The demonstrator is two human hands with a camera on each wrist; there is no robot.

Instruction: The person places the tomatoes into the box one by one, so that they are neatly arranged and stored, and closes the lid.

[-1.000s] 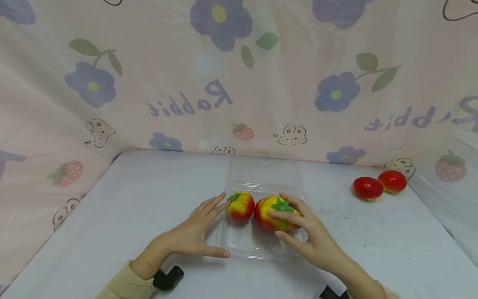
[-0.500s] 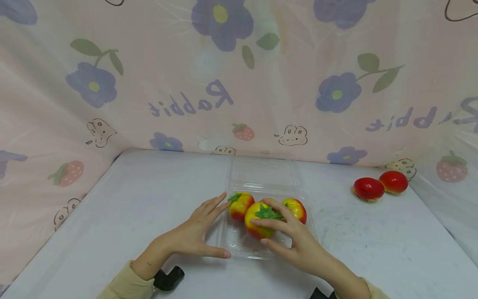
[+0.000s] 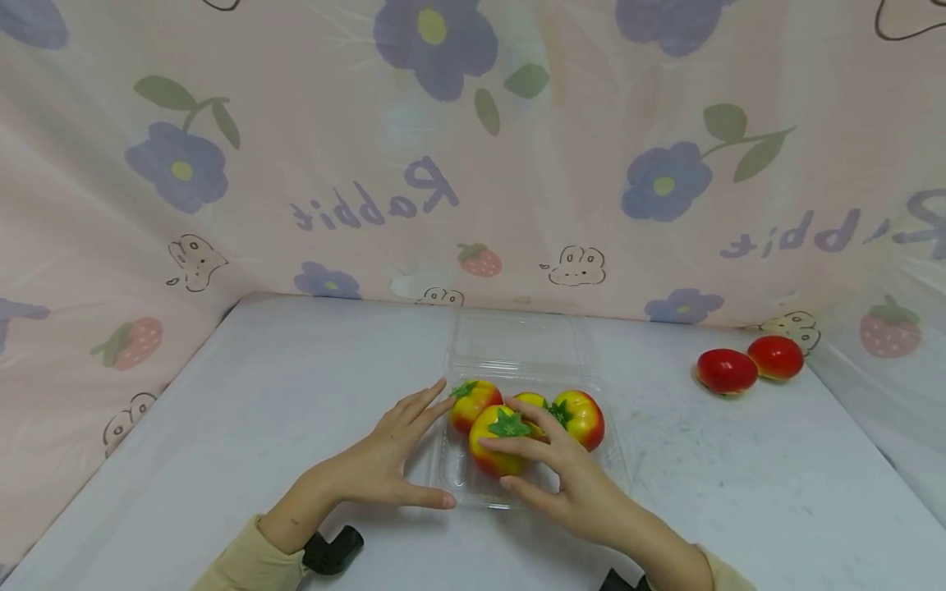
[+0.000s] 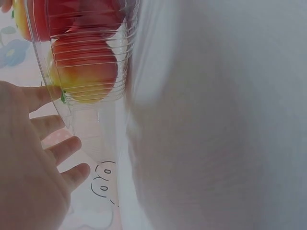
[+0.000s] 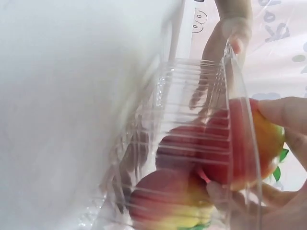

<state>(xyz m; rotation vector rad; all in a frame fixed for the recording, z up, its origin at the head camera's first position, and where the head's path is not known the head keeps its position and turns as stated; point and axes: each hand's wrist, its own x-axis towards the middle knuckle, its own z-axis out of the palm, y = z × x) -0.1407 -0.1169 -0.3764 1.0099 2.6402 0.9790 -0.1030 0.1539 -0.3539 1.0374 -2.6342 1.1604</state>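
Observation:
An open clear plastic clamshell box point(image 3: 460, 495) lies on the table, holding several glossy red-and-yellow fruits with green star-shaped caps, like toy persimmons. My right hand point(image 3: 580, 484) grips the front persimmon-like fruit point(image 3: 483, 428), thumb on the near side and fingers over its top. In the right wrist view that fruit point(image 5: 242, 143) sits high in the box, above the others. One fruit point(image 3: 484, 394) is at the back left, one point(image 3: 585, 420) at the right, another point(image 3: 532, 400) partly hidden between them. My left hand point(image 3: 377, 468) has its fingers spread along the box's left side, fingertips at the rim.
Two red oval fruits point(image 3: 727, 371) lie at the back right of the white table point(image 3: 318, 353). The box's clear lid point(image 3: 521, 341) is folded back towards the printed curtain point(image 3: 517, 189).
My right hand has moved left and slightly nearer with the fruit it grips, within the box. The fruits behind and to the right now show more. The left hand has stayed put.

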